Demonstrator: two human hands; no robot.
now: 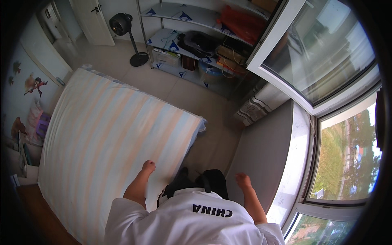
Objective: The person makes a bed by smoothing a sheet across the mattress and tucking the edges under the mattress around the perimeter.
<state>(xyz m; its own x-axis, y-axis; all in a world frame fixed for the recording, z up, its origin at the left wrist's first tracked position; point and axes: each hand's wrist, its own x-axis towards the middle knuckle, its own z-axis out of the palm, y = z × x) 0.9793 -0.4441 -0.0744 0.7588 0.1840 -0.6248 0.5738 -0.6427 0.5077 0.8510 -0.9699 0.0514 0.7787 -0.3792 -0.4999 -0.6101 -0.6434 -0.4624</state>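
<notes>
My left hand point(149, 166) is held above the near right part of a bed mattress point(113, 131) with pale blue, orange and white stripes. Its fingers are curled in and no object shows in it. On the other side of my body, my right hand point(243, 180) hangs beside the grey panel point(263, 147) under the windowsill. Its fingers look bent and somewhat blurred, so whether they are closed is unclear; nothing is seen in it. Between the hands are my dark trousers and the hem of a white shirt.
A black pedestal fan point(134, 46) stands beyond the mattress, next to a metal shelf unit point(183, 52) with bags and boxes. An inward-opened window sash point(306, 55) juts over a patterned curtain point(260, 104). A purple plastic stool point(43, 125) is at the left wall.
</notes>
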